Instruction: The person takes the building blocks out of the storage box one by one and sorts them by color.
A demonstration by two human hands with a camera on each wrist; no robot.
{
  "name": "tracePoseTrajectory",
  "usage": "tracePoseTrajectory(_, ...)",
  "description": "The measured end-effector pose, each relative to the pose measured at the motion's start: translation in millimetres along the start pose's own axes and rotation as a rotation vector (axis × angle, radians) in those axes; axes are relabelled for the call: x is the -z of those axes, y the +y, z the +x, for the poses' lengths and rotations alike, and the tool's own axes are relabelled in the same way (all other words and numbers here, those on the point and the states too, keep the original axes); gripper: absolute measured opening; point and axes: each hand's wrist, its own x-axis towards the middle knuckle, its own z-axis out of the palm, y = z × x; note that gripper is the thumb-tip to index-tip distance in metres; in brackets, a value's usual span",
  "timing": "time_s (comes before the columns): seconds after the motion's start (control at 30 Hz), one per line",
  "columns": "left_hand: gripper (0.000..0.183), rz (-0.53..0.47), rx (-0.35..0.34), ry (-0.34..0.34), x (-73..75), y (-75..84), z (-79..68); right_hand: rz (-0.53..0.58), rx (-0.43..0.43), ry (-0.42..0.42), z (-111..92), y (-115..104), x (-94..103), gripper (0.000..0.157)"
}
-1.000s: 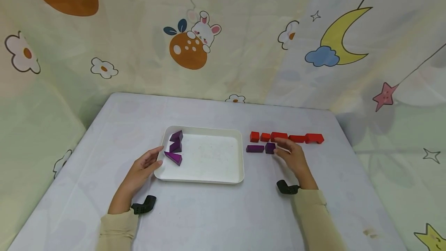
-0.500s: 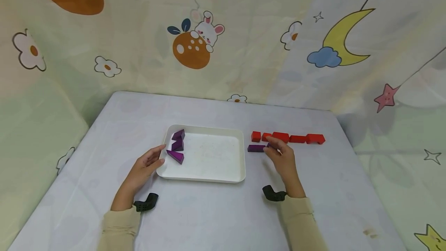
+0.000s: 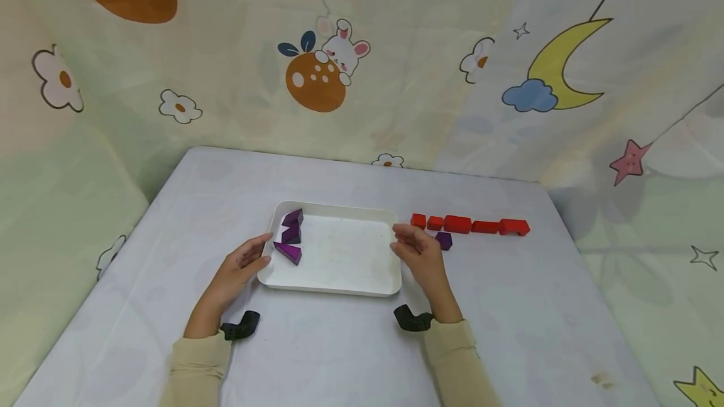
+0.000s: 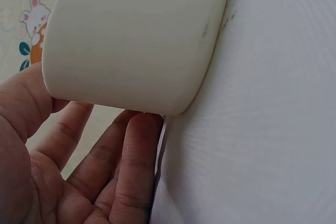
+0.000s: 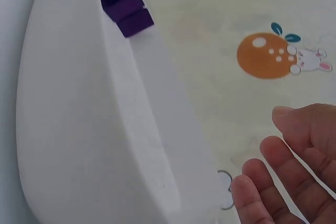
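1. A cartoon-print curtain backs the white-covered table; a row of red blocks and a purple block sit right of the white tray.
2. The right hand has moved left from the purple block to the tray's right end, fingers loosely extended, nothing visible in them; contact is unclear.
3. The left hand touches the opposite end, fingers relaxed, so both hands now flank the tray.
4. The tray's long axis runs left to right; among three purple wedges inside, the nearest tapers far-left.
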Motion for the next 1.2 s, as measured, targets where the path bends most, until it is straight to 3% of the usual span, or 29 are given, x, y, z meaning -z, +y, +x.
tracePoseTrajectory(0.37, 0.054, -0.036, -0.018, -0.008, 1.2, 1.6, -1.6, 0.079, -0.003, -0.138, 4, -11, -43.6, 0.035)
tracePoseTrajectory(0.5, 0.053, -0.036, -0.019, -0.007, 0.7, 2.1, -1.5, 0.068, 0.007, -0.190, 0, -30, -57.3, 0.035)
tracePoseTrajectory(0.73, 0.052, -0.049, -0.026, -0.007, 0.7, -0.7, -1.2, 0.081, 0.024, -0.223, 6, -9, -89.8, 0.034)
tracePoseTrajectory(0.93, 0.052, -0.053, -0.021, -0.005, 1.2, -1.0, -0.9, 0.072, 0.009, -0.310, 8, -13, -111.7, 0.037)
tracePoseTrajectory(1.2, 0.051, -0.039, 0.002, 0.006, 0.8, 0.3, -0.3, -0.024, -0.019, -0.384, 9, -21, -137.6, 0.042)
